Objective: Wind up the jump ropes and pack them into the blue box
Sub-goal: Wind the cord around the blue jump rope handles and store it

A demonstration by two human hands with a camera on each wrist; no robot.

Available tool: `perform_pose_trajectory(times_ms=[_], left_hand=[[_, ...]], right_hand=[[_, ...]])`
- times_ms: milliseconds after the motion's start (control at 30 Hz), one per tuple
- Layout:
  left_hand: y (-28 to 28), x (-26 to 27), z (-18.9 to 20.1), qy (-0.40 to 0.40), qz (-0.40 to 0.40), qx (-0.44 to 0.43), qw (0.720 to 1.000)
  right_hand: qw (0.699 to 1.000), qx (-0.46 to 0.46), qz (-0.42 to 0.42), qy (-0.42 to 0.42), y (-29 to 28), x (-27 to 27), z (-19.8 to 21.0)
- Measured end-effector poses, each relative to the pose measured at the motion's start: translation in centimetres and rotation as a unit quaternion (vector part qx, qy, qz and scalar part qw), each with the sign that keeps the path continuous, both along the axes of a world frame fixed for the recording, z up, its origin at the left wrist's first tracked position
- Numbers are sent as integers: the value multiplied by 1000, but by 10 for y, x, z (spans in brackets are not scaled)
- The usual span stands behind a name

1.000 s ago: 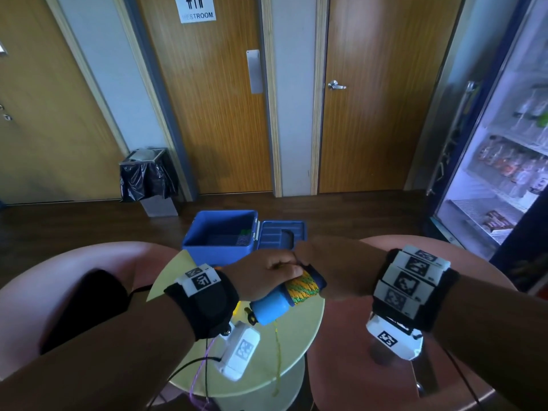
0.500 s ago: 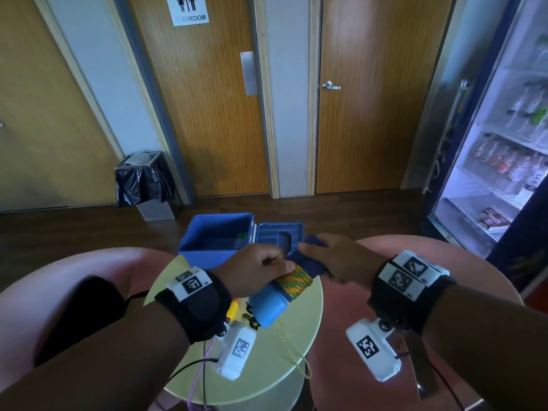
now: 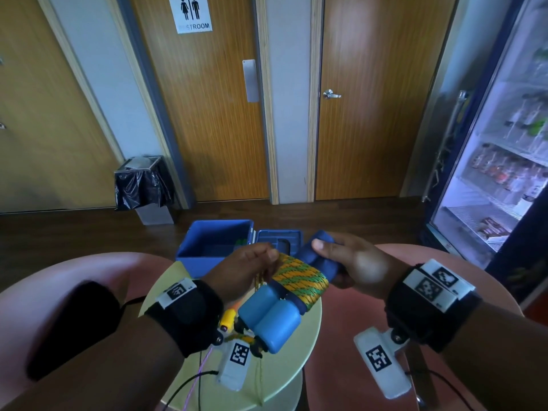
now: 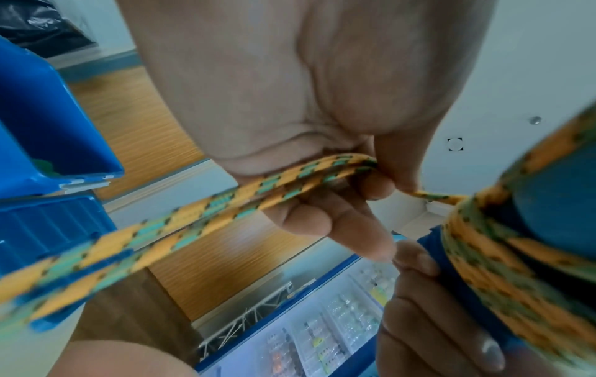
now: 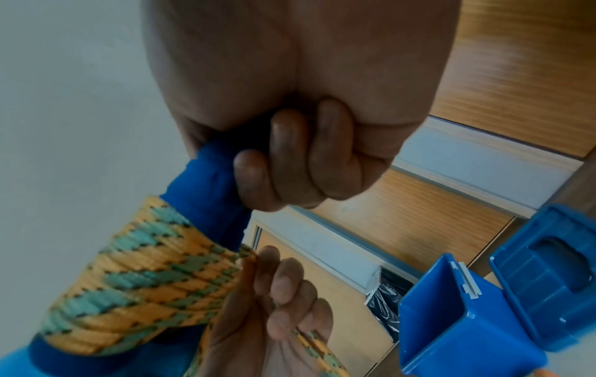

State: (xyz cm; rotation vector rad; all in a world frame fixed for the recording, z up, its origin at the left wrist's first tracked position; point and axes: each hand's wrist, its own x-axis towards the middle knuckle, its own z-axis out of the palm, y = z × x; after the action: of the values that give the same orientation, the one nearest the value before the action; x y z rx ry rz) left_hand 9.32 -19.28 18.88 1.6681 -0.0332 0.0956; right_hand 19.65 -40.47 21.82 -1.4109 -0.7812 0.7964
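Observation:
A jump rope with two blue handles [image 3: 271, 320] side by side has yellow-green cord [image 3: 301, 280] wound round their middle. My right hand [image 3: 341, 256] grips the far ends of the handles [image 5: 206, 188]. My left hand [image 3: 252, 268] pinches the loose doubled cord [image 4: 258, 193] close to the winding, and the free cord hangs down past the table. The open blue box [image 3: 216, 241] stands behind my hands on the round table [image 3: 299, 345], its lid [image 3: 278, 238] folded out to the right. Something green lies inside the box.
A yellow-handled item [image 3: 228, 317] with a pink cord lies on the table under my left wrist. Pink seats [image 3: 350, 330] flank the table. A bin with a black bag [image 3: 143, 185] stands by the doors, and a lit drinks fridge [image 3: 504, 173] is at right.
Both hands lifted the bundle and moved apart. The right hand slid to the far ends of the handles, and the left hand came off them and now pinches the loose cord.

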Motion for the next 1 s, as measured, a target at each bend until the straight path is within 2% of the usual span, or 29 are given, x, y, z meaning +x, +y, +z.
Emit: perform_pose_trajectory(times_ms=[133, 267, 367, 600, 733, 867, 1000], left_hand=[[-1, -4, 12, -47, 3, 51, 998], [5, -8, 15, -59, 1, 98, 993], [3, -9, 13, -52, -1, 87, 995], [1, -5, 11, -109, 58, 103, 987], [4, -6, 13, -138, 71, 166, 974], [9, -6, 16, -137, 59, 222, 964], [11, -8, 16, -125, 45, 214, 968]], right_hand=[[999, 0, 30, 13, -3, -2, 1], [999, -3, 44, 1, -5, 1, 3], [999, 9, 46, 2, -4, 2, 2], [999, 9, 49, 6, -2, 0, -1], [999, -3, 48, 5, -4, 1, 2], [998, -19, 54, 4, -6, 0, 5], [999, -17, 39, 12, -8, -2, 10]])
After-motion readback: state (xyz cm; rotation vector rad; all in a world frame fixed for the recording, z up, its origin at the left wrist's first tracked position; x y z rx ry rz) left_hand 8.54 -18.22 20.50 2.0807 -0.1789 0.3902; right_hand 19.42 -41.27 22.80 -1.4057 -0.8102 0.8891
